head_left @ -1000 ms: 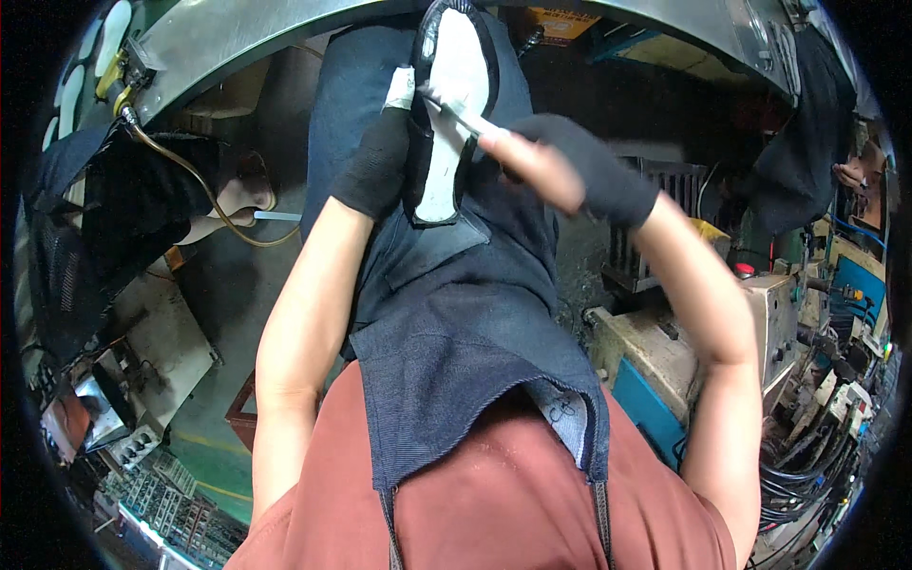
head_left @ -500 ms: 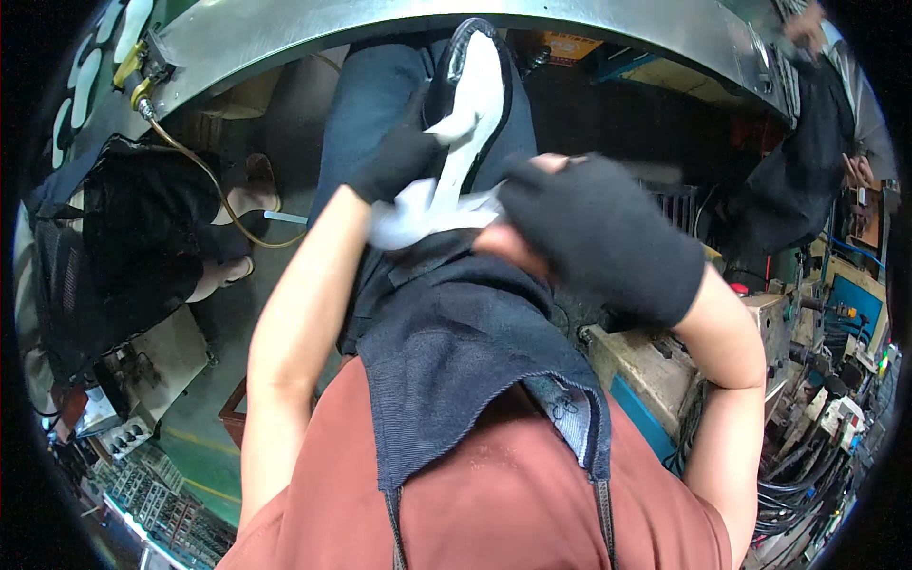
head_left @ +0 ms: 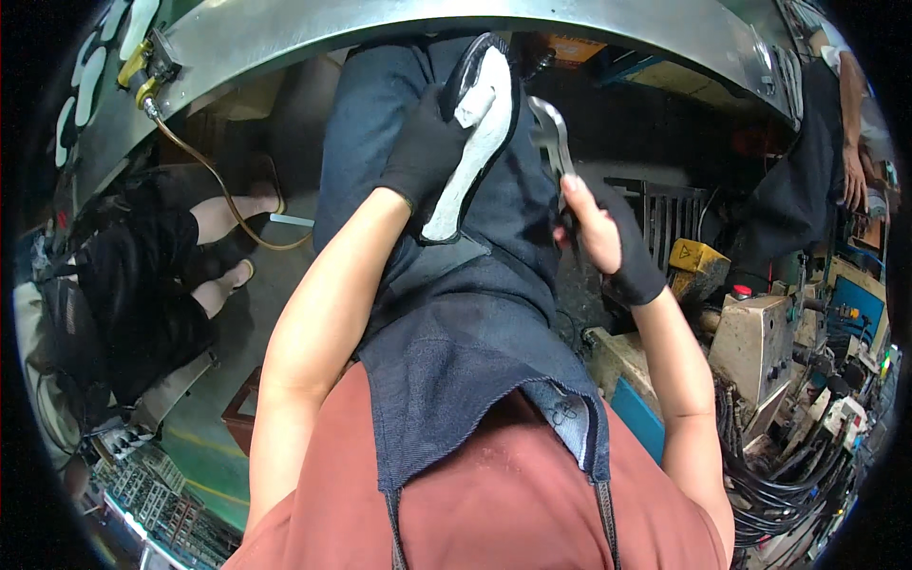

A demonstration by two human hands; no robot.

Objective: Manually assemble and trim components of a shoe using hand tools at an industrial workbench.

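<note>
A black shoe upper [head_left: 516, 114] rests bottom up over my thighs, its long white underside [head_left: 465, 176] facing me. My left hand [head_left: 423, 152], in a black fingerless glove, is closed around its left side. A crumpled white piece [head_left: 475, 104] lies against the underside by those fingers. To the right of the shoe, my right hand [head_left: 603, 228], gloved the same way, grips metal pliers [head_left: 553, 133] with their silver curved head pointing up. The pliers are apart from the shoe, and their lower part is mostly hidden by the hand.
A metal bench edge [head_left: 427, 21] curves across the front. At the left are a hose [head_left: 204, 176] with a yellow fitting and a person's legs [head_left: 223, 218]. Another person's arm [head_left: 852, 123] shows at far right, above machinery [head_left: 755, 342] and black cables [head_left: 788, 494].
My right hand has left the loose white material near the shoe's lower end and moved right; pliers now show in it. The loose white material there is gone from view. The shoe tilts slightly more.
</note>
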